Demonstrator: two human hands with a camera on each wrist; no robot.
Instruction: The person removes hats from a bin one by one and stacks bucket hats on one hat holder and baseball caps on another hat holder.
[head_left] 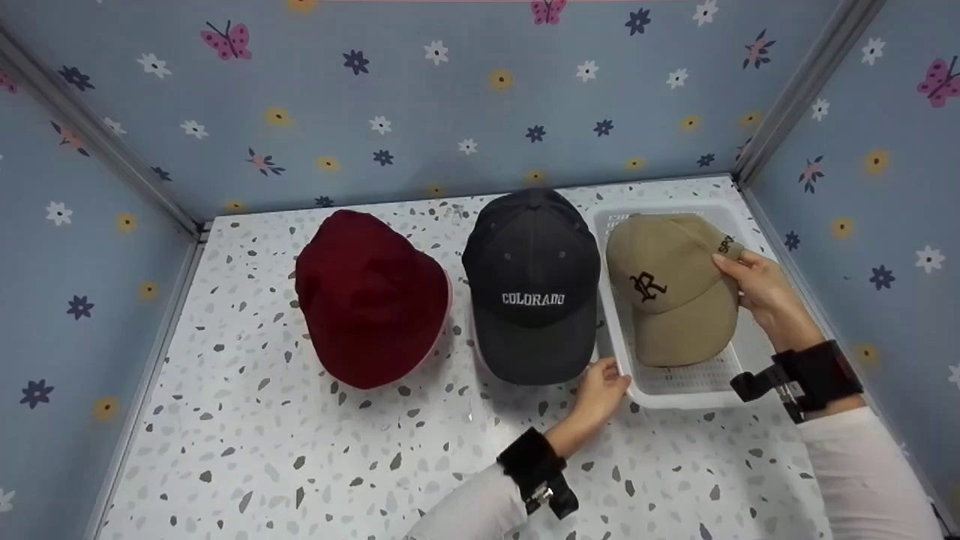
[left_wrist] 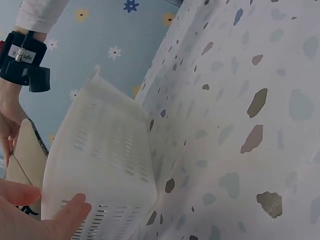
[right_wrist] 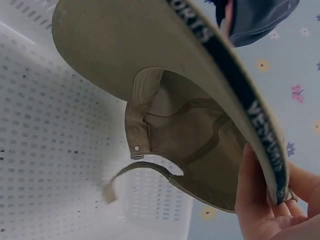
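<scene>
My right hand (head_left: 765, 289) pinches the right edge of a tan baseball cap (head_left: 675, 277) with a dark letter R on its front. The cap is held over a white plastic basket (head_left: 701, 401). In the right wrist view the cap's hollow underside (right_wrist: 185, 115) faces the camera, and its back strap (right_wrist: 145, 165) hangs loose above the perforated basket floor. At the basket's near left corner, my left hand (head_left: 600, 390) grips the rim. The left wrist view shows thumb and fingers (left_wrist: 70, 215) on either side of the basket wall (left_wrist: 100, 150).
Left of the basket stands a dark grey cap (head_left: 534, 292) lettered COLORADO, close to its wall. Farther left is a dark red hat (head_left: 367, 300). All are on a speckled white tabletop (head_left: 247, 450) bounded by flowered blue panels (head_left: 420, 97) at the back and sides.
</scene>
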